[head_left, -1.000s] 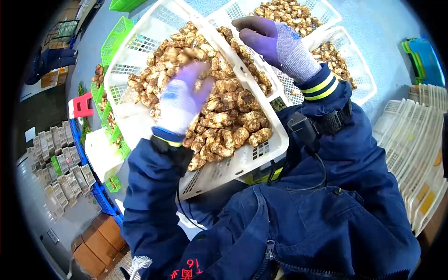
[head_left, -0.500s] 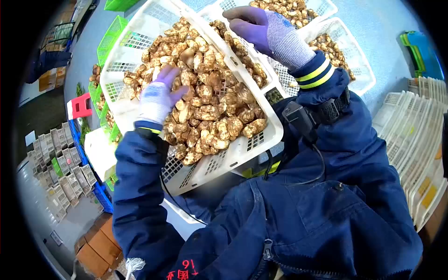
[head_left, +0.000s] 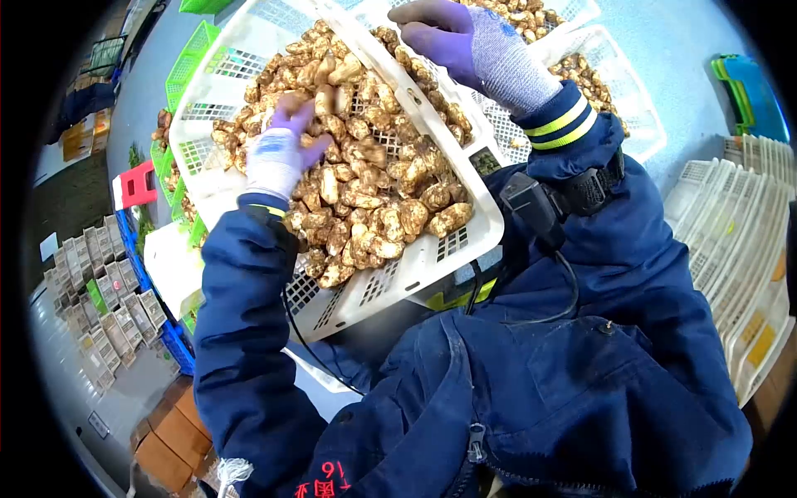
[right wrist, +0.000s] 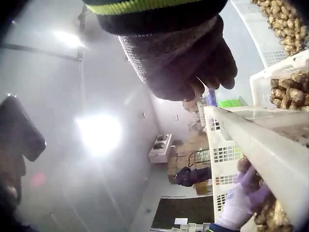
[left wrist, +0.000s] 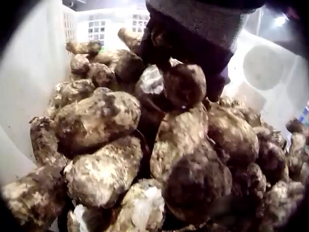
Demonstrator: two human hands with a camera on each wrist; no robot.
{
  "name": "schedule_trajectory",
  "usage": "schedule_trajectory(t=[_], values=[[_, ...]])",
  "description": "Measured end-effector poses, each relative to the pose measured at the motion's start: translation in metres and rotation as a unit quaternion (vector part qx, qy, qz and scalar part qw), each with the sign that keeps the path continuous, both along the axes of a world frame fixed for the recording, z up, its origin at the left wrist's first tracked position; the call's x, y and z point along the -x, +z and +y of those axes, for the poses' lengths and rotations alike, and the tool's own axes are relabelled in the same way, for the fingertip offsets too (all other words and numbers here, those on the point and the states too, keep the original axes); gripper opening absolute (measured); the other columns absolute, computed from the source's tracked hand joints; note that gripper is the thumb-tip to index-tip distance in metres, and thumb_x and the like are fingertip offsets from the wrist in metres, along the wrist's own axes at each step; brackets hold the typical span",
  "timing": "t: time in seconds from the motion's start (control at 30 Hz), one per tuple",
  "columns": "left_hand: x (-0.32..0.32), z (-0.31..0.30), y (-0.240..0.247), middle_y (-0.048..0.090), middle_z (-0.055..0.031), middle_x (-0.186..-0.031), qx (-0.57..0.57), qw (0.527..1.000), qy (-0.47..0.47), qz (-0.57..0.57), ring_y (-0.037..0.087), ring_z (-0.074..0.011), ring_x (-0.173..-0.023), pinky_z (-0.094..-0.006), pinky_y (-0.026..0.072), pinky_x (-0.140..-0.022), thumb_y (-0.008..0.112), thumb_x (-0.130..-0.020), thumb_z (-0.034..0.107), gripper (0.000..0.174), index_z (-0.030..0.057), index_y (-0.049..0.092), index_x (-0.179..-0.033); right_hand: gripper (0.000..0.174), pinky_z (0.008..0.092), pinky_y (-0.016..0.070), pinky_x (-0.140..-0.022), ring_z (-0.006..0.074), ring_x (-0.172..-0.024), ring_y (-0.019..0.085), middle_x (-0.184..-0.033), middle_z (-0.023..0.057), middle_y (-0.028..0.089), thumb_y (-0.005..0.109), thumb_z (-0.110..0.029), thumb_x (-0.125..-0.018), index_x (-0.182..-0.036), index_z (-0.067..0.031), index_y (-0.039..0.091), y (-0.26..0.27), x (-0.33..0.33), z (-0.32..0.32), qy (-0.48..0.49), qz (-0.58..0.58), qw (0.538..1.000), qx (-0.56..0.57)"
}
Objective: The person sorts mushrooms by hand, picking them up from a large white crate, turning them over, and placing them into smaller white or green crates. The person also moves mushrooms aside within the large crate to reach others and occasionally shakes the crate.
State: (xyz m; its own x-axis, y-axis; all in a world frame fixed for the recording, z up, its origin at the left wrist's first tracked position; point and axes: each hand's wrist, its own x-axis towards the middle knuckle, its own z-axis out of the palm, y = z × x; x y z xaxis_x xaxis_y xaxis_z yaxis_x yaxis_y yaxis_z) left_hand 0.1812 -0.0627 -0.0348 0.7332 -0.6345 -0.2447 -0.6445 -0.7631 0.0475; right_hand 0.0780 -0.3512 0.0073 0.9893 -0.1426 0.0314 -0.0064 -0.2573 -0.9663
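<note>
A white plastic basket (head_left: 383, 300) holds a heap of stubby, brown-and-cream mushrooms (head_left: 365, 199). My left hand (head_left: 278, 153), in a purple-and-white glove, reaches into the heap's left side and grips a mushroom (head_left: 292, 103) at its fingertips. In the left wrist view, the darkened glove (left wrist: 193, 43) stands over the pile, with a round brown mushroom (left wrist: 186, 85) right beneath the fingers. My right hand (head_left: 473, 50), gloved alike, hovers beyond the basket's right rim with its fingers loosely bent. Nothing shows in them in the right wrist view (right wrist: 188, 67).
More white baskets of mushrooms stand behind and to the right, one (head_left: 643, 104) at the far right. Stacked white baskets (head_left: 730, 249) rise at the right. Green crates (head_left: 195, 62), a red stool (head_left: 135, 186) and cardboard boxes (head_left: 170, 440) stand left.
My left hand has moved leftward from the middle of the heap, and its fingers now close on a mushroom. The right hand holds nearly the same place. The view has shifted slightly.
</note>
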Motion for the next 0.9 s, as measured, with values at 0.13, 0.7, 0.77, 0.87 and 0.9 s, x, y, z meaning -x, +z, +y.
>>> schedule_trajectory(t=[0.13,0.7,0.77,0.87,0.9], values=[[-0.004,-0.002,0.013,0.047,-0.0255,-0.141,0.128,0.983,0.107,-0.076,0.055,-0.0379,-0.121,-0.0391,0.0479,-0.098,0.077,-0.081,0.025,0.062,0.0125,0.054,-0.137,0.040,0.0329,0.0496,-0.087,0.0233,-0.097,0.065,-0.105,0.0159,0.069,0.055,-0.031,-0.094,-0.122,-0.0031,0.063,-0.002,0.000,-0.001,-0.004,0.011,1.000,-0.002],[0.054,-0.053,-0.012,0.064,-0.0231,-0.104,0.016,0.996,0.063,0.061,0.065,-0.0356,-0.099,-0.0437,0.0528,-0.085,0.066,-0.088,0.033,0.040,0.0109,0.064,-0.121,0.039,0.0334,0.0504,-0.087,0.0249,-0.097,0.066,-0.104,0.0165,0.069,0.056,-0.031,-0.094,-0.120,-0.0035,0.063,-0.002,-0.002,0.001,-0.005,0.005,0.999,0.037],[0.016,-0.019,-0.009,0.064,-0.0239,-0.112,0.141,0.977,0.148,0.057,0.064,-0.0337,-0.106,-0.0402,0.0518,-0.089,0.067,-0.088,0.028,0.043,0.0091,0.061,-0.127,0.039,0.0332,0.0504,-0.086,0.0234,-0.097,0.066,-0.103,0.0170,0.069,0.056,-0.031,-0.094,-0.120,-0.0037,0.063,-0.004,-0.001,0.000,0.001,0.010,1.000,0.015],[0.006,-0.003,0.000,0.060,-0.0230,-0.129,0.275,0.952,0.112,0.080,0.061,-0.0303,-0.117,-0.0357,0.0474,-0.098,0.066,-0.089,0.022,0.052,0.0064,0.053,-0.137,0.040,0.0322,0.0504,-0.085,0.0214,-0.095,0.065,-0.103,0.0166,0.069,0.056,-0.031,-0.094,-0.121,-0.0020,0.063,0.018,0.006,-0.003,0.022,0.052,0.998,-0.009],[0.016,-0.004,0.003,0.059,-0.0227,-0.130,0.240,0.966,0.080,0.054,0.059,-0.0304,-0.119,-0.0362,0.0457,-0.100,0.066,-0.090,0.022,0.055,0.0067,0.049,-0.140,0.041,0.0318,0.0504,-0.084,0.0208,-0.095,0.065,-0.103,0.0164,0.069,0.056,-0.031,-0.094,-0.121,-0.0014,0.062,0.026,0.008,-0.003,0.031,0.076,0.997,-0.013]])
